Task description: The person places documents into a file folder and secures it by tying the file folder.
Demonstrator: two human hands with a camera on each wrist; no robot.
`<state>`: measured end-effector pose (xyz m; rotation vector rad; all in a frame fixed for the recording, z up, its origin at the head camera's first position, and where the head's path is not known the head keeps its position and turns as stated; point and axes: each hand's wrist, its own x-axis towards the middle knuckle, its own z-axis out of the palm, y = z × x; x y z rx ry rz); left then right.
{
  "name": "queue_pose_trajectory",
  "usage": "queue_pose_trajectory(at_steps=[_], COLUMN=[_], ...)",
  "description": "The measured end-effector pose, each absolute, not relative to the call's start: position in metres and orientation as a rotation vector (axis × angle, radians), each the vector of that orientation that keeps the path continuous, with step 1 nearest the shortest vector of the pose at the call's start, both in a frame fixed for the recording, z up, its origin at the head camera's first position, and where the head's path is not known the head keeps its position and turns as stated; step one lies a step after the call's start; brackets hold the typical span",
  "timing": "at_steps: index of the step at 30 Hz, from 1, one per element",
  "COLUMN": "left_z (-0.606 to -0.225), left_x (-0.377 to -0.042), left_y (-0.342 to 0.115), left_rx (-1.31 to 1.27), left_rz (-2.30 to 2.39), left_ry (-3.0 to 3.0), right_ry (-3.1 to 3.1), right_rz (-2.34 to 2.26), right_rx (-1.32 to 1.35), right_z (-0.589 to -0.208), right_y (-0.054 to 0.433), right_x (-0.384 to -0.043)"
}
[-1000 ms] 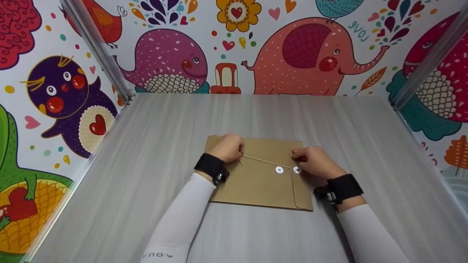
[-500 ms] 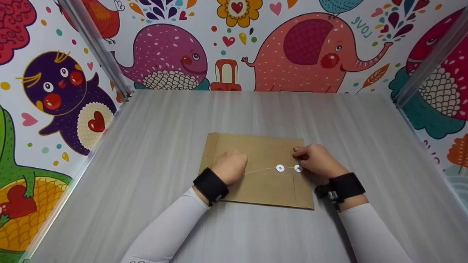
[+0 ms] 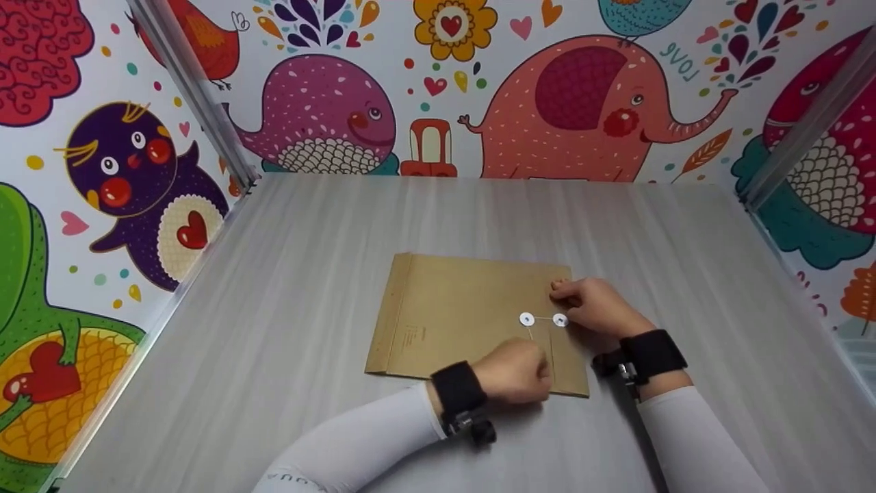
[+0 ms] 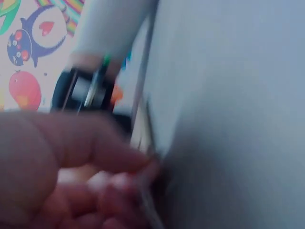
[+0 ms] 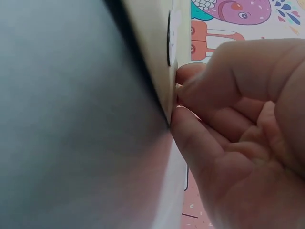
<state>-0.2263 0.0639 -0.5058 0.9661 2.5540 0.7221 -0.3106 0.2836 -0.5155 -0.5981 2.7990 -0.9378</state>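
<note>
A brown kraft envelope (image 3: 465, 294) lies flat on the table, its flap at the right side. Two white button discs, one on the body (image 3: 526, 320) and one on the flap (image 3: 560, 320), are joined by a thin string (image 3: 531, 333). From the left disc the string runs down towards my left hand (image 3: 517, 373), curled over the envelope's front edge. In the blurred left wrist view, thumb and finger pinch a pale strand (image 4: 150, 210). My right hand (image 3: 597, 306) pinches the envelope's right edge (image 5: 164, 86) beside the flap disc, as the right wrist view shows.
The envelope rests on a pale grey wood-grain table (image 3: 328, 233). Cartoon-printed panels (image 3: 438, 89) stand behind it and along both sides, with metal posts (image 3: 198, 96) at the corners. Each wrist wears a black strap (image 3: 458, 389) with a small camera.
My left hand has swept from the envelope's upper left down and right to its front edge, swinging the string round below the left disc. The right hand has stayed at the right edge.
</note>
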Motion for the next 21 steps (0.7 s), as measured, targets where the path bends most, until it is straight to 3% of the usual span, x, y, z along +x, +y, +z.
queue_pose_trajectory(at_steps=[12,21], left_z=[-0.514,-0.511], left_x=[-0.224,-0.220], left_y=[0.125,0.118], left_rx=[0.955,1.092], left_rz=[0.697,0.828], left_ry=[2.732,2.656], right_ry=[2.778,2.809], right_rz=[-0.963,-0.923], right_rx=[-0.612,-0.653], right_z=[-0.517,-0.515], right_y=[0.281,0.284], right_x=[-0.311,-0.310])
